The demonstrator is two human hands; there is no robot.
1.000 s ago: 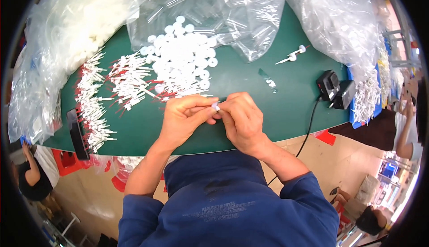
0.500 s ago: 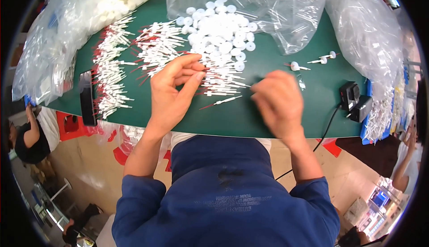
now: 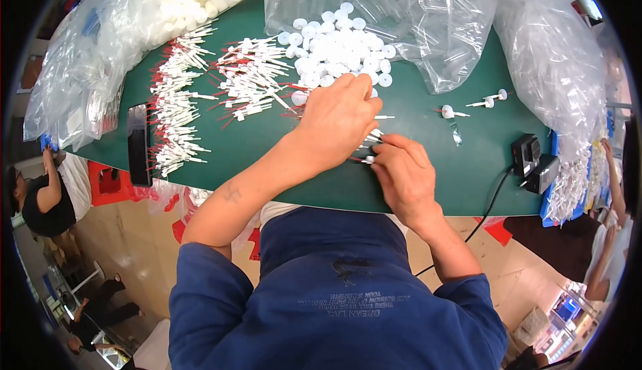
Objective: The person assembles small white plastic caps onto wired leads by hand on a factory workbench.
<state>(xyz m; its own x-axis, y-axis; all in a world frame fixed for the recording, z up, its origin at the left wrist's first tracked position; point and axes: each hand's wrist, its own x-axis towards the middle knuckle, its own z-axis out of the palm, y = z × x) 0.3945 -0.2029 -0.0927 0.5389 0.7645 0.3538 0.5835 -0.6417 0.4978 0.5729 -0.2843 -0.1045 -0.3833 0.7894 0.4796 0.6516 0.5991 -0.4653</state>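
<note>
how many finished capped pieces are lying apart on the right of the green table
3: one right of the left hand, and two close together by the clear bag. More may hide under the bags.

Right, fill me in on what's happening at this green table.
A person in a blue top works at a green table. The left hand reaches into a heap of small white sticks with red tips, next to a pile of round white caps. The right hand pinches one small white piece near the table's front edge. Clear plastic bags ring the far side, and a few assembled pieces lie apart on the right.
</note>
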